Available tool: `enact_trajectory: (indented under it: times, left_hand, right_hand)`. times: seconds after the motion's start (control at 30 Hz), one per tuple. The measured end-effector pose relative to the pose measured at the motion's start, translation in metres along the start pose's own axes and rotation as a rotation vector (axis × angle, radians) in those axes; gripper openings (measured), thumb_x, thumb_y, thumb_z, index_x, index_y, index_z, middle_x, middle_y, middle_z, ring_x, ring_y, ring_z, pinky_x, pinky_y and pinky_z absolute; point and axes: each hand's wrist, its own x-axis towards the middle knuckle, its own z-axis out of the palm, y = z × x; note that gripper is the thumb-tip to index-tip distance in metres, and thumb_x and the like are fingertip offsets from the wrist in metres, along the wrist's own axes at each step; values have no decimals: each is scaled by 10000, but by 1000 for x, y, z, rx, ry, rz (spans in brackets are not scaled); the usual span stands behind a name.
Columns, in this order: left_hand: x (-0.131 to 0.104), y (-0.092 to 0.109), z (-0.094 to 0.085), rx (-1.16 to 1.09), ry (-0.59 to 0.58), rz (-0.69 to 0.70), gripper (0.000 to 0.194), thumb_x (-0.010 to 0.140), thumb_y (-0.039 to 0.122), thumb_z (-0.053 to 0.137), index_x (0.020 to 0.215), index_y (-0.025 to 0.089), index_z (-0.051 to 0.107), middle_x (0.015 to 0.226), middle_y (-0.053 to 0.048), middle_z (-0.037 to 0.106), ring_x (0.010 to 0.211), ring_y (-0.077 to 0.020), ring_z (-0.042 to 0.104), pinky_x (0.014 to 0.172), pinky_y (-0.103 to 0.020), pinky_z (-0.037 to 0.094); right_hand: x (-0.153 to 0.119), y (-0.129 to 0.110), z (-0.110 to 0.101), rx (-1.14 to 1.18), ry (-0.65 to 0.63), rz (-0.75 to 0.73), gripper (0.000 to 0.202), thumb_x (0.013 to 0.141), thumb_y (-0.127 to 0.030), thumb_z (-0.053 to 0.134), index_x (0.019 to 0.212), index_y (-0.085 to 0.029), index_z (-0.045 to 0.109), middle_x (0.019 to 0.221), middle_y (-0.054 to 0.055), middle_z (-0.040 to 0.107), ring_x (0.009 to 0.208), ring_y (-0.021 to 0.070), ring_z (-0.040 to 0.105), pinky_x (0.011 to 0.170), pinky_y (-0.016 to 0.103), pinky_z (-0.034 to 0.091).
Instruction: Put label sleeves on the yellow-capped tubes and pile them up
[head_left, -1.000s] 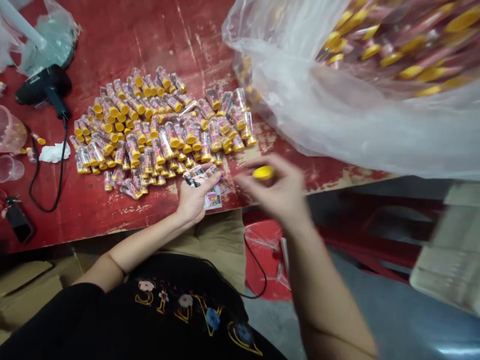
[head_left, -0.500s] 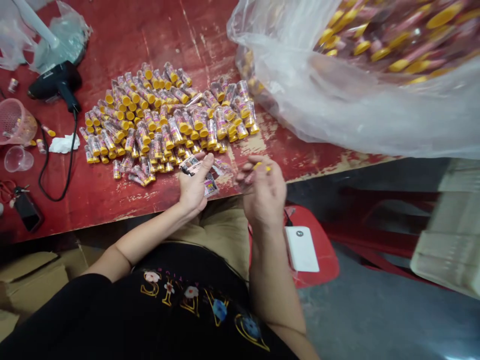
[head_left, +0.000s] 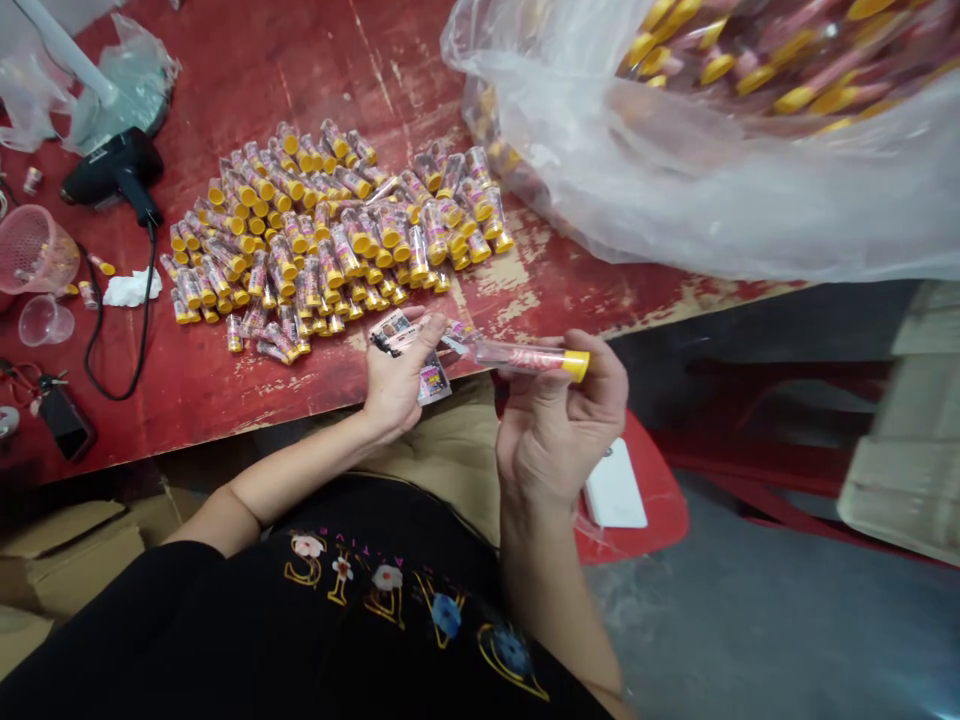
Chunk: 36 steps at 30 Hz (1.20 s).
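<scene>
Beyond both hands, capped tubes (head_left: 322, 235) crowd the red table (head_left: 247, 400); a plastic bag (head_left: 675, 200) bulges past the right hand (head_left: 551, 400), which, palm up, pinches a yellow-capped tube (head_left: 529, 358). The left hand (head_left: 401, 380), thumb on top, grips printed labels (head_left: 397, 335).

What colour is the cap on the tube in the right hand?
Yellow, clearest in the head view.

A worn red table (head_left: 330, 60) is spreading from nine to one o'clock, its surface flaking. At four o'clock, a red stool (head_left: 666, 515) is standing over grey floor (head_left: 712, 630); at eight, brown cardboard (head_left: 90, 555) is sitting in dim light.
</scene>
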Motion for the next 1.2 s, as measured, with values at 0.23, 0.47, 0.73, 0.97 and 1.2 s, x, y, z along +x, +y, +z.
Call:
enact_trajectory:
  times: [0.23,0.47,0.73,0.97,1.2]
  left_hand:
    - [-5,-8,-3,34,-23,22,490,626,409,955,949,214,643,820,48,668,717,-97,657,846,-307,567]
    - [-1,-6,-6,27,-45,15,412,725,389,902,996,214,645,888,26,668,833,-131,688,912,-362,569]
    - [0,-10,-11,65,-47,69,386,692,363,926,950,229,672,831,36,661,774,-102,644,915,-318,562]
    - [4,-8,-10,81,20,97,311,730,277,904,971,227,715,940,3,691,920,-129,671,942,-298,520]
    - [7,-10,-9,16,48,-31,340,775,294,874,1052,209,698,875,18,680,887,-142,693,954,-366,544]
  right_hand:
    - [-10,-3,-3,-10,135,118,380,733,-411,895,1024,-233,727,993,-8,696,835,107,696,729,244,619]
    - [-17,-9,-10,-352,64,-42,336,756,-287,880,1053,-208,746,1029,22,736,740,119,703,699,303,650]
    - [-13,-17,-19,-238,69,202,327,767,-380,876,1023,-205,774,844,-3,770,628,82,703,655,221,643]
    - [-20,-25,-31,-613,-184,-30,309,823,-295,829,1127,-258,792,1070,38,761,863,154,765,808,336,680]
    - [-18,-27,-37,-377,-24,73,239,861,-308,798,1093,-250,800,932,9,778,702,111,753,689,253,663]
